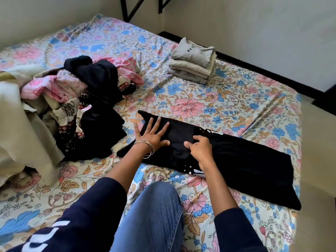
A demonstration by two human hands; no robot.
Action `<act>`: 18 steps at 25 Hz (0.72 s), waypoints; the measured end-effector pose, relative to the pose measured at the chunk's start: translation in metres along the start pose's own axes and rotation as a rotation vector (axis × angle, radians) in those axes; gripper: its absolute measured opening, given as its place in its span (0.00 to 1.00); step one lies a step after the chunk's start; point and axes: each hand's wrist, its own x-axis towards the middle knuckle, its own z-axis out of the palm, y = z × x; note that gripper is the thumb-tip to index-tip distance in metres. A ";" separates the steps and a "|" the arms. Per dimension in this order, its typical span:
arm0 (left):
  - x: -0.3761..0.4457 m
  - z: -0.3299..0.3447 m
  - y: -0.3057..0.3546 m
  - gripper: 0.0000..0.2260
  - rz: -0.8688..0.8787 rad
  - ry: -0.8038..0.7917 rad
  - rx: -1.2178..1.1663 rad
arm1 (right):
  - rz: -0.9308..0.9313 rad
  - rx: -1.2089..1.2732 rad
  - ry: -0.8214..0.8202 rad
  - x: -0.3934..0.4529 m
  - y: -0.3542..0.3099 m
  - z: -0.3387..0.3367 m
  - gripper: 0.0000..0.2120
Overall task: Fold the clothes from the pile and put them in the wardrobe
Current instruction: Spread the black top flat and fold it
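A black garment [241, 164] lies stretched in a long strip across the flowered bed sheet [190, 99], partly folded lengthwise. My left hand [152, 133] presses flat on its left end, fingers spread, bangles on the wrist. My right hand [199, 148] pinches a fold of the black cloth near the middle. The unfolded pile of clothes [76, 104], pink, black, beige and patterned, is heaped at the left. A stack of folded beige and grey clothes [192, 64] stands at the back right of the bed. No wardrobe is in view.
The bed's right edge runs along a pale floor [316, 160]. A white wall and a dark skirting [254, 68] lie behind the folded stack. A black metal frame [131, 10] stands at the bed's far end. My knee in blue jeans [154, 215] rests on the sheet.
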 end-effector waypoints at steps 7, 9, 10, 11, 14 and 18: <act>0.002 -0.021 0.008 0.34 0.032 0.129 -0.145 | -0.296 -0.180 0.296 -0.011 -0.002 -0.009 0.14; -0.004 -0.024 0.024 0.26 0.060 0.252 -0.250 | -0.523 -0.232 0.307 -0.011 -0.012 0.002 0.14; -0.007 -0.019 0.029 0.25 0.073 0.254 -0.268 | -0.612 -0.296 0.234 -0.012 -0.015 0.010 0.16; -0.010 -0.010 0.033 0.26 0.098 0.211 -0.246 | -0.663 -0.401 0.140 -0.012 -0.011 0.018 0.18; -0.011 0.011 0.028 0.31 0.156 0.002 -0.110 | -0.718 -0.781 0.004 -0.007 0.028 0.023 0.26; -0.005 0.006 0.018 0.39 0.193 -0.122 -0.090 | -0.659 -0.985 -0.067 -0.001 0.053 0.002 0.35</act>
